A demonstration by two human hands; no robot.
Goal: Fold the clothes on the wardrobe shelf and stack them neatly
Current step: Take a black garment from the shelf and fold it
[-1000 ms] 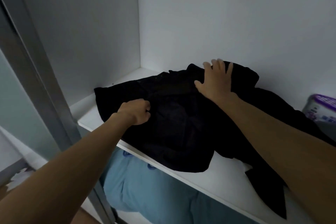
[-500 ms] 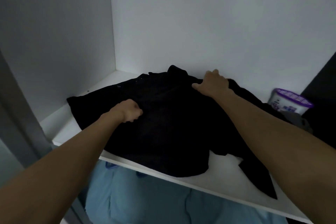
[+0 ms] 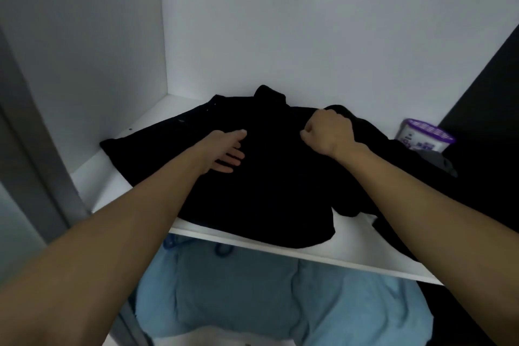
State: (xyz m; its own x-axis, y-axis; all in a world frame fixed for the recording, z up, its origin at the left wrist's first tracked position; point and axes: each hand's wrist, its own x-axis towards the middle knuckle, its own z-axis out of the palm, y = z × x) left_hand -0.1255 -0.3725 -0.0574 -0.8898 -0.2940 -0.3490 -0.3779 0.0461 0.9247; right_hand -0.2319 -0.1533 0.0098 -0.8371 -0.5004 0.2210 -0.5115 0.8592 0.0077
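Note:
A black garment (image 3: pixel 269 194) lies spread and rumpled over the white wardrobe shelf (image 3: pixel 365 258), its front hem hanging a little past the shelf edge. My left hand (image 3: pixel 227 150) lies flat on the garment's left half with straight fingers pointing right. My right hand (image 3: pixel 328 132) is curled into a fist at the garment's back right and grips a bunch of the black cloth there. A strip of the same dark cloth trails down the shelf under my right forearm.
A white tub with a purple lid (image 3: pixel 424 136) stands at the shelf's back right, beside a grey cloth (image 3: pixel 438 163). A dark panel (image 3: pixel 488 109) closes the right side. White walls enclose the left and back. Blue bedding (image 3: pixel 252 298) fills the compartment below.
My left hand has let go of the cloth and now lies flat with straight fingers. My right hand has curled from a flat press into a grip on the cloth, drawn toward the middle.

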